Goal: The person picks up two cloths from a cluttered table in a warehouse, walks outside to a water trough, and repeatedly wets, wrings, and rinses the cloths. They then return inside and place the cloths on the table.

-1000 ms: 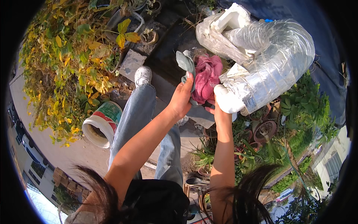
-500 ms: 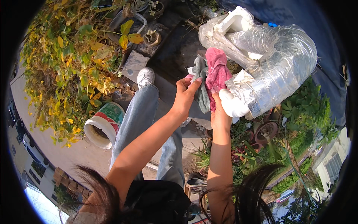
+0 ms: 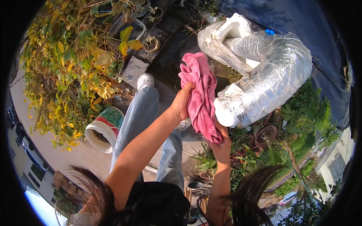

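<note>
A pink cloth (image 3: pixel 200 90) hangs bunched and creased between my two hands. My left hand (image 3: pixel 183 98) is closed on its left edge, near the upper half. Lower down, my right hand (image 3: pixel 221 140) grips the bottom end, its fingers partly hidden by the fabric. Just right of the cloth is a wrapped pipe (image 3: pixel 277 83), bent and covered in silver foil and clear plastic. Its white end (image 3: pixel 227 116) sits right above my right hand. No grey cloth shows now; whether it lies behind the pink one I cannot tell.
A white bucket (image 3: pixel 101 132) with a green and red band lies tipped at the left, beside a yellowing leafy bush (image 3: pixel 71 83). Flower pots (image 3: pixel 266 135) and green plants stand at the right. Dark blue sheeting (image 3: pixel 320 49) covers the far right. My shoe (image 3: pixel 145 81) rests near a stone slab.
The pink cloth has moved left and down and now spreads across both hands. The grey cloth has gone from sight. My right hand has dropped lower, below the pipe's white end.
</note>
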A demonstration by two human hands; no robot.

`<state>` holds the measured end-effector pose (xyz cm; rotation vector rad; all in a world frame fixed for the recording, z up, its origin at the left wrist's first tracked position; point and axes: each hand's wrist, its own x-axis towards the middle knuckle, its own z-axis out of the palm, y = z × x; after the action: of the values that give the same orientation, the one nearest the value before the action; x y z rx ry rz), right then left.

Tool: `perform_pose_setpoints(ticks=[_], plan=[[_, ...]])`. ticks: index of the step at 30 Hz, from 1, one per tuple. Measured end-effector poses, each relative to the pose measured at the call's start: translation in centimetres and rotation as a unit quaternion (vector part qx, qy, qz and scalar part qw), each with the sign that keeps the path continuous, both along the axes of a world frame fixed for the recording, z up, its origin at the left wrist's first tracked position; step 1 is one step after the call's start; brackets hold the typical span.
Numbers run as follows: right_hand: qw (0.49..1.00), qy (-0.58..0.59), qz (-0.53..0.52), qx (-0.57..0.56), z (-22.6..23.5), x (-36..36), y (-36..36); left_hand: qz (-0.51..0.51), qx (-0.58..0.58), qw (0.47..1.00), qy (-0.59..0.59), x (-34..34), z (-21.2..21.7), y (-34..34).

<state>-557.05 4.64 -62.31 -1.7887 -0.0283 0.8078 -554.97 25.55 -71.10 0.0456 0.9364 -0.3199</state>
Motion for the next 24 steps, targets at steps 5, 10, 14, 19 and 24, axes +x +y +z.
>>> perform_pose_setpoints(ticks=[5, 10, 14, 19, 24], plan=[[0.808, 0.276, -0.354, 0.382, -4.1, -0.5, -0.7, 0.009, 0.044, 0.999, 0.02, 0.6, 1.0, -1.3], [0.7, 0.368, -0.37, 0.488, -8.3, 4.1, 2.8, -0.018, -0.031, 0.999, 0.004, 0.6, 0.8, -1.1], [0.818, 0.279, -0.322, 0.387, -10.0, 7.9, 3.0, -0.082, -0.059, 0.994, -0.034, 0.1, 0.5, 0.1], [0.867, 0.197, -0.321, 0.327, -8.9, 8.5, 3.6, -0.167, -0.022, 0.985, -0.031, 0.0, 0.2, 0.5], [0.877, 0.136, -0.338, 0.312, -6.8, 8.2, 7.3, -0.253, 0.475, 0.843, 0.001, 1.0, 0.3, 1.8]])
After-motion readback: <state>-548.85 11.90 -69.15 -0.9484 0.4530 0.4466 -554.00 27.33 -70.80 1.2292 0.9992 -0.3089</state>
